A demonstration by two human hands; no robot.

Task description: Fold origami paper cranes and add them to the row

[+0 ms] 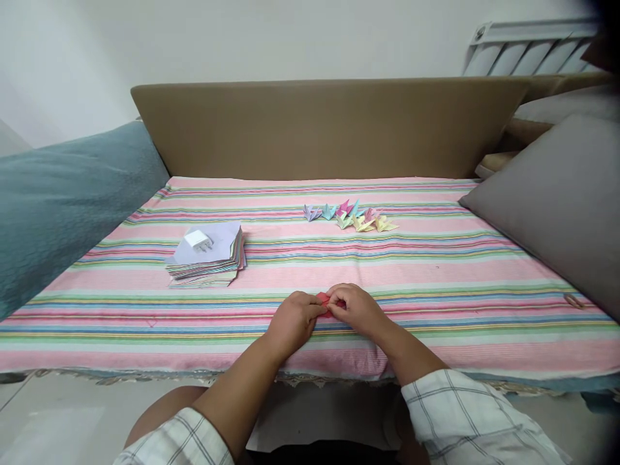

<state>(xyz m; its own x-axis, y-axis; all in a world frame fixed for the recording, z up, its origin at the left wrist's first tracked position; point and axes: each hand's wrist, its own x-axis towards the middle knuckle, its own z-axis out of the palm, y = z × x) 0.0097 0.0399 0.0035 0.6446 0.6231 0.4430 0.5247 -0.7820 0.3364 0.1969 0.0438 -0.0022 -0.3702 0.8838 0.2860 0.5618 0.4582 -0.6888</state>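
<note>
A small piece of red folded paper (pixel 323 298) lies on the striped cloth near its front edge, mostly covered by my fingers. My left hand (pixel 296 319) holds its left side, with the fingers closed and pressed down on it. From the right, my right hand (pixel 355 309) pinches the paper between thumb and forefinger. Both hands almost touch over it. Farther back stand several folded paper cranes (pixel 343 216) in purple, blue, pink, green and yellow.
To the left sits a stack of coloured paper sheets (pixel 227 265) with a white plug adapter (pixel 198 239) on top. A blue cushion (pixel 82 194) borders the left side, a grey pillow (pixel 552 200) the right. A brown backrest (pixel 314 129) rises behind. A small ring-shaped object (pixel 574 300) lies at right.
</note>
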